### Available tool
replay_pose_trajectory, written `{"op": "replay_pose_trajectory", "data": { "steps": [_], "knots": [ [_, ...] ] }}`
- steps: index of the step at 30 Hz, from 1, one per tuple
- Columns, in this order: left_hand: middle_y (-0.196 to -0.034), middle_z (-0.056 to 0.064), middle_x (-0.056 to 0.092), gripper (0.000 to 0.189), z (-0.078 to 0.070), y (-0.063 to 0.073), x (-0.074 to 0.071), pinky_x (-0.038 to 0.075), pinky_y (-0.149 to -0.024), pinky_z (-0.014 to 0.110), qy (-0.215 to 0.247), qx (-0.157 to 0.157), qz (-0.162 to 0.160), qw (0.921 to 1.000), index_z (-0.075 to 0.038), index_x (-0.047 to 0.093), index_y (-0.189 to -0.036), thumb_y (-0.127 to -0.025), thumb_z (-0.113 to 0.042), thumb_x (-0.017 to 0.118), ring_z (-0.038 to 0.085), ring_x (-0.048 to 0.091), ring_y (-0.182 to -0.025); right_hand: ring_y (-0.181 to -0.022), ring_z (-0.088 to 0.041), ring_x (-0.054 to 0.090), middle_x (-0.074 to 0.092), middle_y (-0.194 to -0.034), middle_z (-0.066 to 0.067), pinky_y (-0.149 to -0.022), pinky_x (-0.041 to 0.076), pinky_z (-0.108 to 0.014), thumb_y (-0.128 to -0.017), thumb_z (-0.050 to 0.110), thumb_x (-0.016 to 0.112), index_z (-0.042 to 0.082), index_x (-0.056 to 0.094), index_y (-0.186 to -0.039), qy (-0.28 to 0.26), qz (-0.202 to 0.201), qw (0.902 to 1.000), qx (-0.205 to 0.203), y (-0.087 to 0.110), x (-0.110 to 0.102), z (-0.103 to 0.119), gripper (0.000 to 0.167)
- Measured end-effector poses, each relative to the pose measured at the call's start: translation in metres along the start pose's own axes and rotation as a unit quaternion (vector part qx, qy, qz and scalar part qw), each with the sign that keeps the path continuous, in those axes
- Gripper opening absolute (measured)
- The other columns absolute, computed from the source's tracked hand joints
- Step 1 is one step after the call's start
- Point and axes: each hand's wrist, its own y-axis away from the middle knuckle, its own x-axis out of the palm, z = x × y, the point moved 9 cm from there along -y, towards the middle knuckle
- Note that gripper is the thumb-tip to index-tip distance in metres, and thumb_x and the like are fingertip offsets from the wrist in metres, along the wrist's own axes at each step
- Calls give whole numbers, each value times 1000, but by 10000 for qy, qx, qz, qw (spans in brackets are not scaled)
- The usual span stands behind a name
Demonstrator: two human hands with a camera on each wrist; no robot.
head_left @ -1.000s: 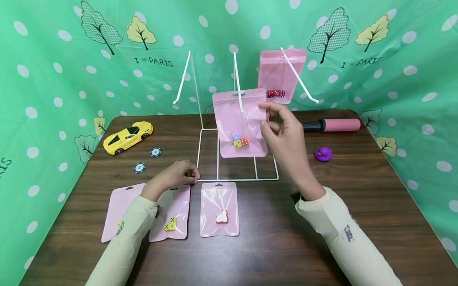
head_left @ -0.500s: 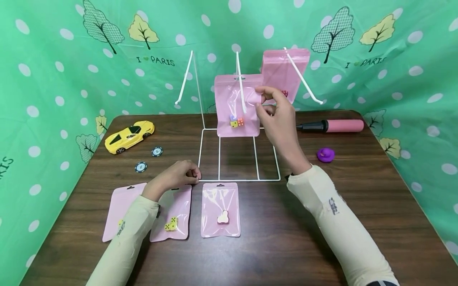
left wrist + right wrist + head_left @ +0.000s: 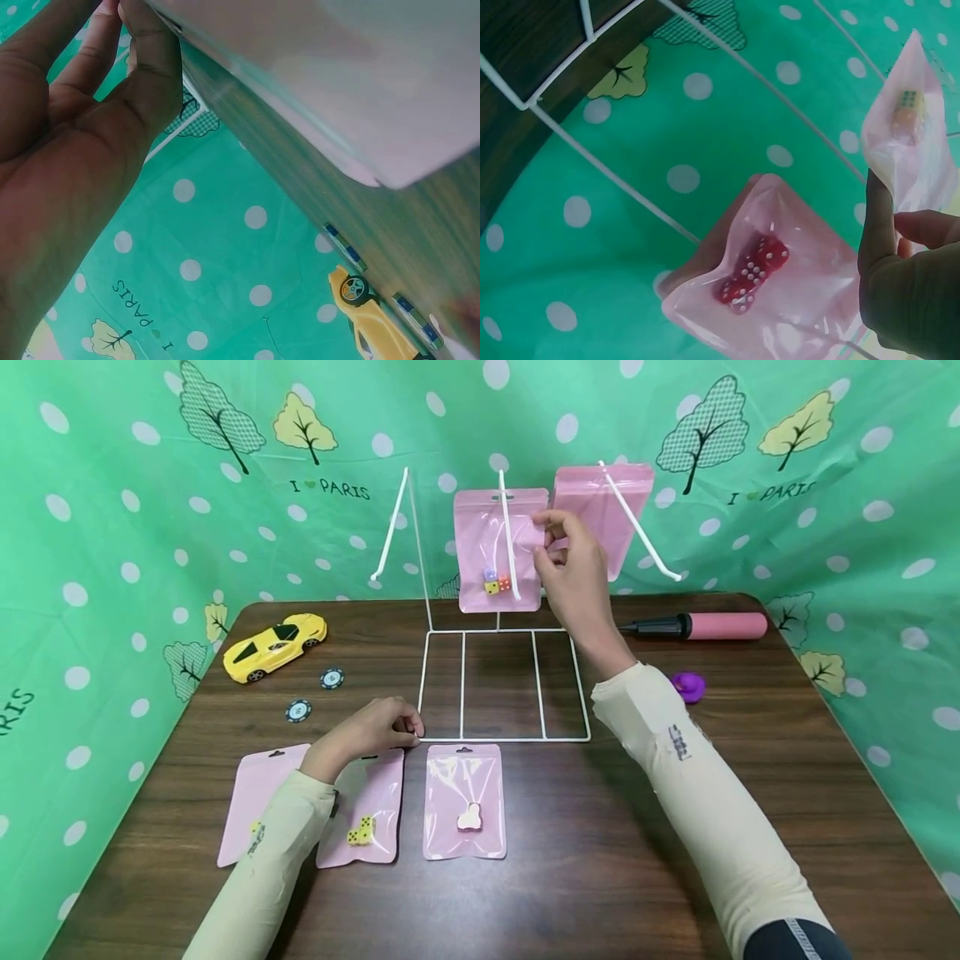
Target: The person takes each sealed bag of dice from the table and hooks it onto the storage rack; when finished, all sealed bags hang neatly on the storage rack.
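My right hand (image 3: 577,568) pinches the right edge of a pink zip pouch (image 3: 477,535) with blue, yellow and red dice inside. The pouch is upright near the back of the middle hook (image 3: 511,547), whose arm runs out in front of it and seems to pass through its hole. My left hand (image 3: 367,732) holds the front left corner of the white wire rack (image 3: 517,741), fingertips curled at the wire. Pink pouches with red dice (image 3: 751,274) hang on the right hook (image 3: 637,527), partly behind my right hand. The left hook (image 3: 390,531) carries nothing.
Three pink pouches lie in front: one with a white piece (image 3: 465,777), one with yellow dice (image 3: 382,793), one partly under my left sleeve (image 3: 251,785). Around stand a yellow toy car (image 3: 273,647), poker chips (image 3: 332,678), a pink-handled pump (image 3: 723,626) and a purple duck (image 3: 692,685).
My right hand has moved up and back, taking the dice pouch along the middle hook towards its rear. My left hand stays at the rack corner.
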Motion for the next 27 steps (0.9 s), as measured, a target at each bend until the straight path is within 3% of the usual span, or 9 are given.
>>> {"op": "replay_pose_trajectory", "data": {
  "steps": [6, 10, 15, 20, 24, 27],
  "knots": [
    [-93, 6, 65, 6, -1, 1, 0, 53, -79, 34, -13, -15, 5, 10000, -6, 74, -95, -98, -3, 78, 18, 62, -85, -100, -24, 69, 66, -120, -14, -86, 59, -24, -106, -2, 64, -2, 64, -137, 29, 264, 9996, 36, 5, -7, -5, 32],
    [-94, 6, 65, 6, -1, 0, 0, 53, -80, 34, -50, -57, 9, 10000, -6, 74, -95, -98, -3, 78, 18, 62, -86, -101, -30, 75, 67, -128, -18, -77, 62, -24, -107, 2, 63, -3, 65, -136, -335, 181, 9991, 195, 13, -25, -11, 29],
    [-96, 7, 65, 5, -2, 1, -1, 54, -81, 36, -64, -22, 93, 9999, -6, 74, -96, -99, -4, 78, 19, 63, -87, -92, -18, 76, 66, -123, -14, -69, 62, -23, -108, 8, 64, -4, 66, -133, -685, -150, 9968, 390, 26, -59, -26, 28],
    [-100, 9, 65, 6, -6, 6, -3, 56, -84, 40, -54, 89, 236, 9997, -6, 75, -103, -99, -1, 77, 21, 65, -91, -83, -10, 75, 66, -117, -7, -65, 62, -25, -108, 11, 66, -2, 67, -131, -785, -173, 9946, 650, 42, -87, -49, 27],
    [-102, 9, 65, 9, -9, 11, -8, 56, -86, 41, -112, 380, 238, 9989, -7, 76, -104, -99, 0, 76, 22, 65, -94, -83, -8, 74, 65, -111, -5, -65, 62, -27, -109, 14, 66, 3, 67, -132, -543, 189, 9931, 1019, 62, -99, -71, 26],
    [-103, 7, 65, 10, -13, 17, -15, 56, -87, 41, -149, 671, 157, 9975, -7, 78, -103, -98, 1, 76, 21, 65, -96, -82, -10, 73, 65, -109, -11, -64, 63, -30, -110, 14, 65, -1, 64, -135, -84, 781, 9894, 1222, 79, -96, -87, 29]
  ]
}}
